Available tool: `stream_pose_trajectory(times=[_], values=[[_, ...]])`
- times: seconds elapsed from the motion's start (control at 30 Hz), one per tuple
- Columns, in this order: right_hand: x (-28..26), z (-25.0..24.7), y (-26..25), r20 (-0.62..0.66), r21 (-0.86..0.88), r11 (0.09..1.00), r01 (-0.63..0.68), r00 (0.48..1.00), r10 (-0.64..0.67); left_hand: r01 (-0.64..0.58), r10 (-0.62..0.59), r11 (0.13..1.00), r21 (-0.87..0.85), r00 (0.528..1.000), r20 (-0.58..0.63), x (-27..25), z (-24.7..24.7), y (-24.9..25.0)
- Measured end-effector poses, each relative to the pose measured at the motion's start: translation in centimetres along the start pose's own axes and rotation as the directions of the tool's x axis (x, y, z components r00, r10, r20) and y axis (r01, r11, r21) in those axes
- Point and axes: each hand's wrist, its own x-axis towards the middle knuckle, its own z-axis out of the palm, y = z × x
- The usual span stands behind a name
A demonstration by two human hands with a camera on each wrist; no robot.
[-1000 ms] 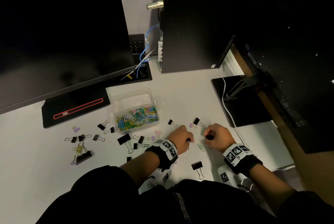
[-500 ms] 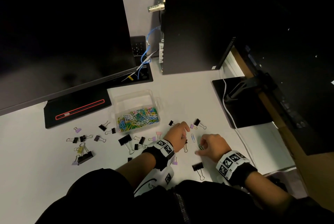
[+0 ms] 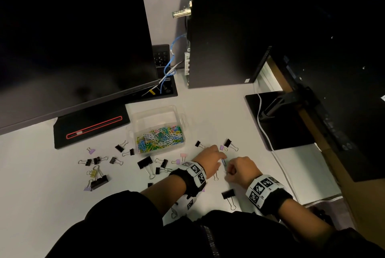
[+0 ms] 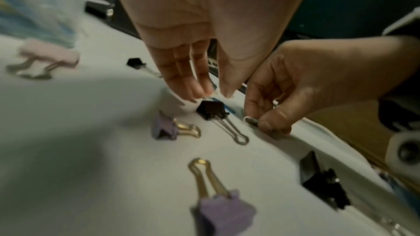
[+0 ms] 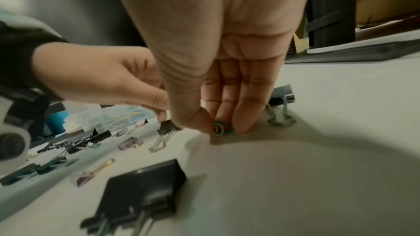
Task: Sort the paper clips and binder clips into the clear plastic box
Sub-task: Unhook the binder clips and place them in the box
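Now right hand (image 3: 241, 169) fingers pinching a green paper clip (image 5: 221, 127); left hand (image 3: 210, 158) fingers newly outstretched, released.

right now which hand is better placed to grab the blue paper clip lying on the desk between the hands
Left. The left hand has straight, empty fingers poised just above the blue paper clip, while the right hand already pinches a green paper clip against the desk.

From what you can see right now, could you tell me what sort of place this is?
Most likely an office desk: a monitor and a computer tower stand on a white desk strewn with binder clips.
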Motion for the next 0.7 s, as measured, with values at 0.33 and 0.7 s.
stream_pose_trajectory(times=[0.33, 0.7], values=[[-1.2, -1.4, 2.9, -0.091, 0.133, 0.987, -0.086, 0.991, 0.098, -0.197, 0.155, 0.932, 0.305, 0.976, 0.156, 1.2, 0.4, 0.0], [0.4, -2.0, 5.5, -0.175, 0.319, 0.923, -0.214, 0.944, 0.279, 0.032, -0.065, 0.954, 0.3, 0.992, 0.103, 0.0, -0.3, -0.4]])
